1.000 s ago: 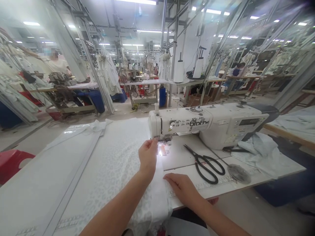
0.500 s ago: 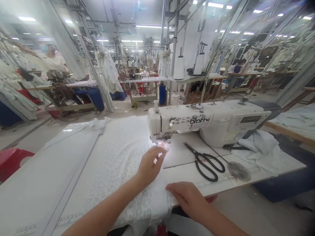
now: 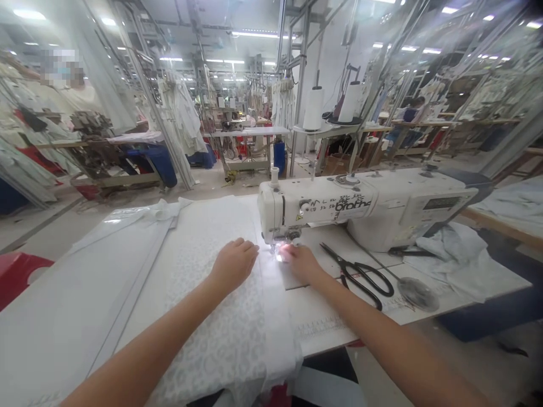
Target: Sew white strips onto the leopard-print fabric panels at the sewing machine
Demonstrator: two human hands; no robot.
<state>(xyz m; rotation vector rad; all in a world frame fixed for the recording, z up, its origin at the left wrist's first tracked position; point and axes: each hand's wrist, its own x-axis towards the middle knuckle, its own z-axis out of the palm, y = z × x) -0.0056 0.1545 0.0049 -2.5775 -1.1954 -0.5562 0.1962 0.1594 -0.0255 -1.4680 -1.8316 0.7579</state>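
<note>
Left hand [image 3: 235, 264] lies palm down on the patterned fabric [image 3: 229, 328], just left of the sewing machine's needle area; I see its fingers close together and slightly bent, but I cannot tell whether they grip any cloth. Right hand [image 3: 302, 264] reaches in from the right, its fingers drawn narrow beneath the head of the sewing machine [image 3: 314, 200]. Bright lamp glare covers those fingertips, so I cannot tell if they pinch anything.

On my view the fabric, white with pale grey spots, spreads over the table [image 3: 322, 330] to the left of the needle area and drops over the near edge. A plain white band [image 3: 278, 345] runs along its right side, from the machine head towards the near edge.

Right of the right hand I have black scissors [image 3: 362, 271] lying on the table, blades pointing to the far left, handles partly behind the right forearm. Farther right sit a round grey dish-like item [image 3: 418, 294] and a crumpled pale cloth [image 3: 456, 260], near the machine's base. A small white bundle [image 3: 163, 210] lies at the far left of the table, and a red seat-like object [image 3: 21, 277] stands beyond its left edge. Two white thread cones [image 3: 314, 110] stand upright on the far side of the machine.
</note>
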